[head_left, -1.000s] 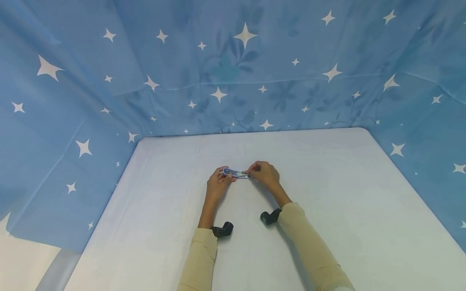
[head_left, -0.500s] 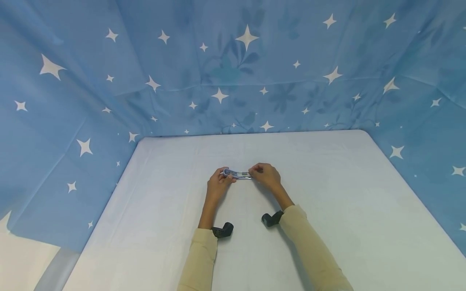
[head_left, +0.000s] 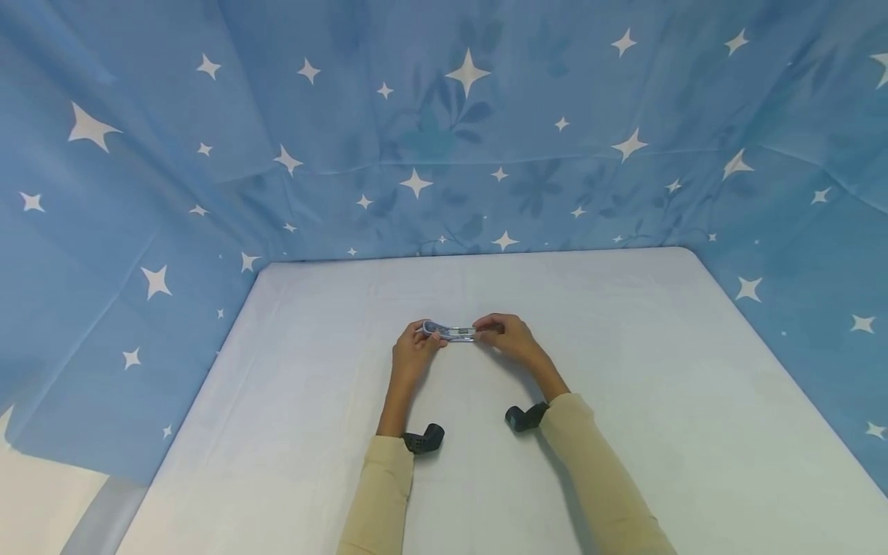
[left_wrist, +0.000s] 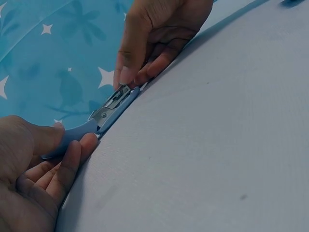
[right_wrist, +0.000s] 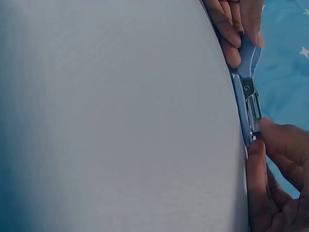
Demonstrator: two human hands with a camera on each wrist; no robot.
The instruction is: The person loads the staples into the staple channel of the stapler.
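A small stapler (head_left: 458, 333) with a light blue handle, metal magazine and blue base lies between my hands, low over the white table. My left hand (head_left: 412, 356) grips the blue handle end, thumb on one side and fingers under it, as the left wrist view shows. My right hand (head_left: 515, 338) has thumb and fingertips at the other end. In the right wrist view its thumb lies at the metal magazine (right_wrist: 254, 107) tip, with a finger against the end of the base. The right fingertips hide that tip in the head view.
The white table (head_left: 624, 347) reaches back to a blue star-patterned curtain (head_left: 541, 116), which also hangs along both sides. Black wrist cameras sit on both forearms, the left camera (head_left: 425, 439) and right camera (head_left: 525, 418) apart from each other.
My right hand has shifted slightly right, and its curled fingers have spread forward around the stapler's end. The left hand keeps its grip on the handle, almost unmoved.
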